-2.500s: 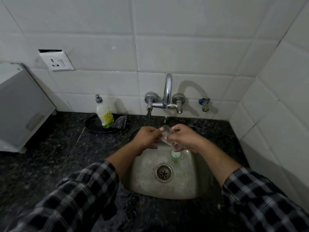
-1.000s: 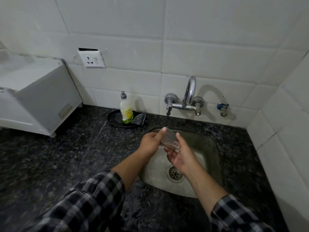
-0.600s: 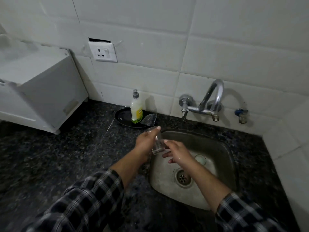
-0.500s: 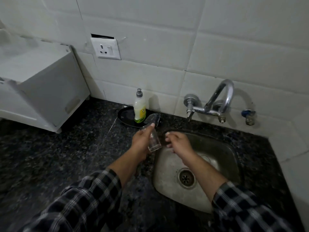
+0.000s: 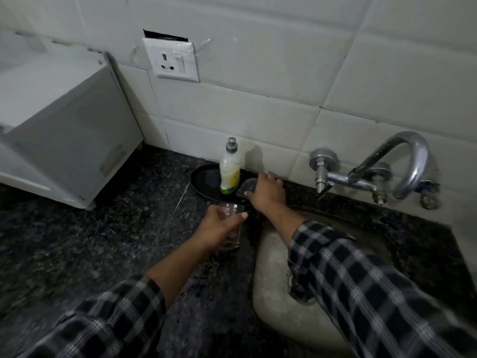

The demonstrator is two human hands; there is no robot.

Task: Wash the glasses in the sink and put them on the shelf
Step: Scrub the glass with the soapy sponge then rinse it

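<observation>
Nearest to me, at the bottom of the frame, were the person's two plaid sleeves (image 5: 374,293), one coming in from each lower corner. The right forearm crossed over the steel sink (image 5: 271,259) at lower right and hid part of its drain.

Just left of the sink, near the middle of the frame, the left hand (image 5: 219,228) gripped the clear glass (image 5: 231,226). Its fingers and thumb were curled round the glass from the left side, with the thumb tip lying across the front near the rim. The glass stood about upright over the dark speckled countertop (image 5: 103,241), beside the sink's left edge. I could not tell whether its base touched the stone.

A little farther back, the right hand (image 5: 267,193) reached to the right edge of the black tray (image 5: 206,180). There it held a greyish scrub pad (image 5: 246,187), thumb on the near edge and fingers bent over the top.

On the same tray, just left of that hand, stood a soap bottle (image 5: 229,169) with a grey cap.

Behind it all rose the white tiled wall (image 5: 284,73). The chrome tap (image 5: 402,161) was mounted on it at the right, above the sink's far edge. A wall socket (image 5: 171,60) sat toward the upper left, and a white unit (image 5: 64,120) filled the left side on the counter.
</observation>
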